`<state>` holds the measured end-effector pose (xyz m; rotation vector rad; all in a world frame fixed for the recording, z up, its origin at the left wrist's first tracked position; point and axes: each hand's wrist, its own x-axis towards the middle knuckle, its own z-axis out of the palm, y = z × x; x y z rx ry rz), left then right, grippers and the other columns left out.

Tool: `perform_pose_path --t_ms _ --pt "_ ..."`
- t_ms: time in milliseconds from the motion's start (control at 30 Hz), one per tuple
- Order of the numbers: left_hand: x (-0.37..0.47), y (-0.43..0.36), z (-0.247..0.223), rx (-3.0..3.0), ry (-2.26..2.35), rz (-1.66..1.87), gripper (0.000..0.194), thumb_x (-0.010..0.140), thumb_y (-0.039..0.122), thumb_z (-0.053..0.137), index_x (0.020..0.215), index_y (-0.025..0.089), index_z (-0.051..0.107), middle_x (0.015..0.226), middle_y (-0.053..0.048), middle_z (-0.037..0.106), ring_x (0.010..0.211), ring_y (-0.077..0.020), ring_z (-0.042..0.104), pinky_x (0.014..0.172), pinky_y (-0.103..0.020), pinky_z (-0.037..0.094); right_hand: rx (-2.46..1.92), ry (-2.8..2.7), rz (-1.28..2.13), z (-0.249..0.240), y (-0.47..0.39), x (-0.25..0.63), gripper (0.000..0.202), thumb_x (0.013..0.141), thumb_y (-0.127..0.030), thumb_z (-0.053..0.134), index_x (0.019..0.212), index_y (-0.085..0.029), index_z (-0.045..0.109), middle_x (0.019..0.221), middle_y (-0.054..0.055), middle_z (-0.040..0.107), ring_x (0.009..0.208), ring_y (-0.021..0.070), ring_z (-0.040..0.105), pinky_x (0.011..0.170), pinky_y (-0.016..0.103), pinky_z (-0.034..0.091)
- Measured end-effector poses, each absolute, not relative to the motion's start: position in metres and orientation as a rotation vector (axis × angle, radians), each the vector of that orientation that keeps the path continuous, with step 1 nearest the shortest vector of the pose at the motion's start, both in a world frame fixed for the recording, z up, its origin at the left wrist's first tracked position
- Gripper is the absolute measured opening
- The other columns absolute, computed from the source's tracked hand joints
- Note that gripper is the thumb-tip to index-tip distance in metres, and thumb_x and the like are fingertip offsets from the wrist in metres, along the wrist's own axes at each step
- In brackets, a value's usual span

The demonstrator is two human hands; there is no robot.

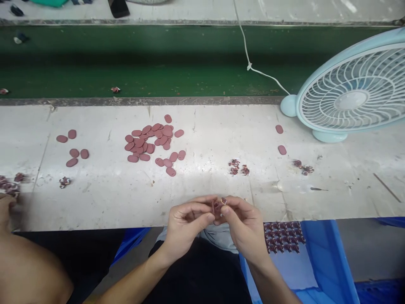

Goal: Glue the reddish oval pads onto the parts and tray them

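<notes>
My left hand (186,226) is closed in a pinch on a small dark red piece (214,207) at the front edge of the white table (202,181). Touching the same spot from the other side, my right hand (245,226) pinches a small part with a pale loop (224,201). The fingers hide much of both pieces. Beyond my hands lies a pile of flat oval reddish pieces (139,142). Small clusters of dark red parts (234,170) sit to the right of that pile.
A light blue fan (351,100) with a white cord stands at the back right. Below the table edge, a blue bin (343,261) holds rows of dark red parts (284,237). Another person's arm (31,270) reaches over the left end, near more parts.
</notes>
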<state>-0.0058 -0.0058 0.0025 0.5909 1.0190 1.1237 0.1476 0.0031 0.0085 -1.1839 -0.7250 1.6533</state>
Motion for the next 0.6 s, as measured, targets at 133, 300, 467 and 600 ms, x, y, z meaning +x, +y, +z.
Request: perform_pose_path --t_ms 133,300,467,600 --pt "-0.035 0.020 0.004 0.954 1.259 1.130 0.019 0.081 0.020 0.079 0.100 0.024 0.081 0.121 -0.009 0.075 0.116 -0.0295 0.068 0.103 -0.045 0.055 -1.201 -0.483 1.574 -0.010 -0.005 0.172 0.017 0.081 -0.038 0.080 0.089 -0.024 0.076 0.085 0.002 0.075 0.064 0.0147 0.070 0.052 0.025 0.060" --pt "-0.099 0.062 -0.007 1.582 1.759 1.043 0.028 0.086 0.026 0.073 0.114 0.025 0.076 0.133 -0.004 0.069 0.130 -0.0303 0.056 0.122 -0.043 0.033 -1.432 -0.348 1.303 -0.034 -0.034 0.244 0.020 0.072 -0.034 0.087 0.085 -0.024 0.077 0.087 0.005 0.074 0.064 0.0185 0.070 0.050 0.030 0.059" --pt "-0.110 0.073 -0.028 1.999 1.716 0.738 0.048 0.095 0.033 0.060 0.140 0.018 0.056 0.150 -0.013 0.055 0.141 -0.0310 0.047 0.122 -0.047 0.032 -1.541 -0.210 1.079 -0.057 -0.076 0.296 0.022 0.068 -0.033 0.090 0.085 -0.024 0.078 0.081 0.005 0.073 0.063 0.0186 0.070 0.048 0.027 0.058" --pt "-0.100 0.075 -0.039 2.328 1.582 0.402 0.073 0.097 0.044 0.054 0.158 0.016 0.027 0.164 -0.018 0.034 0.152 -0.0309 0.030 0.126 -0.053 0.021 -1.557 -0.136 0.963 -0.076 -0.101 0.307 0.034 0.062 -0.036 0.093 0.087 -0.021 0.076 0.079 0.001 0.072 0.059 0.0142 0.068 0.050 0.023 0.058"
